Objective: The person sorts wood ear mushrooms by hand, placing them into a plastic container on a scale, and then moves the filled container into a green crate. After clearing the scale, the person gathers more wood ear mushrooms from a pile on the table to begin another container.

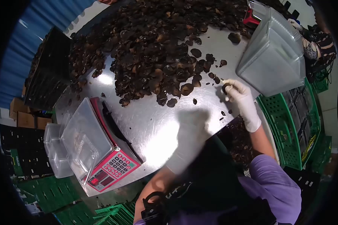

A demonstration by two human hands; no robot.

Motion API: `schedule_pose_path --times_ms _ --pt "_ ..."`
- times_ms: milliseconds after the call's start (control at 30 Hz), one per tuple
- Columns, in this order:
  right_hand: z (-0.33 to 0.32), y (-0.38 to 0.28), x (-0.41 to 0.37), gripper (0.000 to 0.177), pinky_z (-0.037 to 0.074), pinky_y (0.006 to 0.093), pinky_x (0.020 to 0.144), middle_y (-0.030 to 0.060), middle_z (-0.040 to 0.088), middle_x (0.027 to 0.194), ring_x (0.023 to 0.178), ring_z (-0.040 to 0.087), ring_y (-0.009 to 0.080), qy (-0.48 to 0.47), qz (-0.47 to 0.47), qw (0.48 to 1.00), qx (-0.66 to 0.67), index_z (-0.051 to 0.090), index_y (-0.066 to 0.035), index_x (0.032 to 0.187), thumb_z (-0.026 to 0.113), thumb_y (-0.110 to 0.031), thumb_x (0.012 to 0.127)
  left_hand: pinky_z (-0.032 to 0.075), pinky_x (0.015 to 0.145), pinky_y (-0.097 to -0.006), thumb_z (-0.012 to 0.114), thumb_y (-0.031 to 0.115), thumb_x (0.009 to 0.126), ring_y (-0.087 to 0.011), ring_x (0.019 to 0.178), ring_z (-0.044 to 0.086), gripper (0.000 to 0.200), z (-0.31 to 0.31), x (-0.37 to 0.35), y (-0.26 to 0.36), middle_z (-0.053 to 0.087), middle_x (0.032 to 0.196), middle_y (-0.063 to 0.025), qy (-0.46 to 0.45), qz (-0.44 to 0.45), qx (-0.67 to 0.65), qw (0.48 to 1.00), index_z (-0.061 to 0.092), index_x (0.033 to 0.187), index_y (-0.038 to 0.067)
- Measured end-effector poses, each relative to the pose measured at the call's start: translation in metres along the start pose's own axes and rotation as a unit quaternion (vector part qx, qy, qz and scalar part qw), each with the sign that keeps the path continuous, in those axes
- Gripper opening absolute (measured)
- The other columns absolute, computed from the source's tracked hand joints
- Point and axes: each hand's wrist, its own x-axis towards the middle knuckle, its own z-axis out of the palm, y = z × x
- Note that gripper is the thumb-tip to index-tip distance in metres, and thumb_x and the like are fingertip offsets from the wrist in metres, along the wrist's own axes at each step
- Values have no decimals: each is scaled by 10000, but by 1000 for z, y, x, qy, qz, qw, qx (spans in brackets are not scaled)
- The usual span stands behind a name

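Observation:
My right hand (239, 98), in a white glove, pinches a small dark mushroom piece (225, 88) over the right side of the metal table (154, 123). Small loose bits lie just beside its fingers. My left hand (191, 138), also gloved, is over the table's front part; motion smears its fingers, and whether it holds anything is unclear. Beyond both hands spreads a large heap of dark, curled mushroom pieces (150, 56).
A red scale (116, 167) with a clear plastic container (82, 131) on it stands at the left. Stacked clear containers (276, 56) are at the right, above a green crate (285, 137). Another person's gloved hand (295, 24) shows at the upper right.

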Motion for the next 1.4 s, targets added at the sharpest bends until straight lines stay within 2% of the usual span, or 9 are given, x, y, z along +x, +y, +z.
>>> schedule_pose_path --times_ms 267,600,700,1000,1100,1233,1333,1367,1400 --pt "91 34 -16 311 487 268 649 44 622 861 687 599 171 -90 -275 910 -297 666 -81 1054 757 -142 763 462 799 -432 692 117 763 -331 914 548 213 -32 22 -86 558 929 -140 90 -239 235 938 582 933 52" --pt "114 35 56 272 496 397 759 91 618 990 879 625 252 -66 -282 767 -573 685 -68 1002 694 -263 813 495 809 -294 736 33 798 -179 875 592 296 -46 -17 -56 613 977 -76 139 -328 -61 932 650 1080 16" --pt "100 36 51 187 477 358 806 46 619 1023 945 607 228 -14 -243 901 -359 711 -83 908 654 -253 855 456 835 -352 751 114 774 -261 916 549 340 -49 -17 -60 583 971 -104 134 -282 -24 950 638 1083 32" --pt "65 27 39 62 484 260 700 80 645 999 786 608 150 -45 -202 974 -94 642 15 826 678 -35 821 409 873 -422 721 229 755 -284 1010 523 228 -30 32 -65 613 970 -99 4 -165 289 943 682 895 54" --pt "38 2 19 54 482 234 715 84 652 1029 802 604 127 -86 3 982 169 613 -2 828 625 -44 860 411 801 -417 697 208 757 -302 871 555 155 -24 28 -32 613 879 -89 64 -152 128 978 668 841 80" --pt "-1 -4 12 91 530 288 750 143 668 963 879 649 218 -113 2 959 259 557 -20 883 562 -111 888 439 940 -435 670 398 821 -291 1039 587 411 8 6 46 629 1050 -98 -162 124 -55 977 647 1061 65" --pt "-21 18 19 199 549 321 705 151 666 947 813 653 226 -81 27 946 313 580 0 1010 526 -160 905 433 993 -414 653 275 832 -279 1157 551 387 -14 28 45 578 1234 -142 -401 -30 35 915 612 1151 59" --pt "-19 12 14 249 548 309 700 138 668 940 798 650 210 -109 34 936 333 579 9 1080 525 -165 911 465 833 -421 657 289 782 -268 908 576 290 -8 5 18 588 944 -97 -61 15 128 990 641 989 87" --pt "-16 6 10 305 547 297 696 126 669 933 784 648 195 -137 39 925 351 578 19 1151 524 -170 917 448 904 -428 629 149 816 -302 1059 558 295 -9 4 -8 605 1124 -139 -96 -90 46 990 634 1098 61"
